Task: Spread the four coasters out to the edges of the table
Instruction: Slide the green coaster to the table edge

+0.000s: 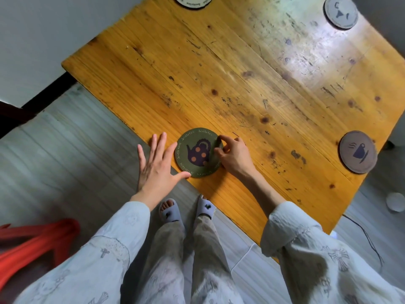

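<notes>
A green round coaster [198, 153] with a teapot picture lies at the near edge of the wooden table [252, 88]. My right hand [233, 153] pinches its right rim with thumb and fingers. My left hand [156, 165] is flat with fingers spread, partly past the table's edge, its thumb touching the coaster's near-left rim. A brown coaster [358, 152] with a cup picture sits at the right edge. A grey coaster [340, 12] lies at the far right corner. A white coaster [192, 1] is cut off at the far edge.
A red object [32, 244] is on the floor at the lower left. A white round thing [395, 201] and a thin black cable [368, 238] lie on the floor to the right. My slippered feet [186, 210] stand at the table's near edge.
</notes>
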Action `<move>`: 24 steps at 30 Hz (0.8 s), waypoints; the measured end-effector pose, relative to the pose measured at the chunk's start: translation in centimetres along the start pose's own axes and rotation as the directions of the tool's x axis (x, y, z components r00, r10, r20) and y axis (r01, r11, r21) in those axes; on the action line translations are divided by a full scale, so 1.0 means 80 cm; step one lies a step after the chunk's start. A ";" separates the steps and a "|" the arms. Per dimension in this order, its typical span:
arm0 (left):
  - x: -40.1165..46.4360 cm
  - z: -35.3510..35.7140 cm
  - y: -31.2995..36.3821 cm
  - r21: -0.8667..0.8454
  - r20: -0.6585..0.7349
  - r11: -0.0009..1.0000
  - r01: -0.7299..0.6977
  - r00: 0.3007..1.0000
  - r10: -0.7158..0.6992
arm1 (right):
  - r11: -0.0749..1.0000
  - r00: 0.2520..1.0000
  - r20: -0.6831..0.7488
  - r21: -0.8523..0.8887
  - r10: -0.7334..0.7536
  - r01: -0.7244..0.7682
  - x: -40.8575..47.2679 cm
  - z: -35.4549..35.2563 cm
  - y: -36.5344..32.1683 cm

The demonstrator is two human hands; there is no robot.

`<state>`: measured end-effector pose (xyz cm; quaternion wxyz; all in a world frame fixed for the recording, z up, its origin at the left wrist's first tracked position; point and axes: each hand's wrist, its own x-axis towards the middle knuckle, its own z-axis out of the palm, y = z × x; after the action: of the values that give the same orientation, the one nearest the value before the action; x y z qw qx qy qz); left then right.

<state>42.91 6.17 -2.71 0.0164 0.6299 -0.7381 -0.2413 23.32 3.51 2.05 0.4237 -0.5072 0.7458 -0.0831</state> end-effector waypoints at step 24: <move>0.009 -0.023 -0.014 -0.195 0.032 0.980 -0.028 0.999 0.035 | 0.951 0.985 0.009 0.256 0.175 -0.171 -0.016 0.023 -0.020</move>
<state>44.39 4.79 -1.67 0.0687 0.6090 -0.7210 -0.3233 25.90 4.39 2.48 0.4859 -0.3804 0.7735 -0.1445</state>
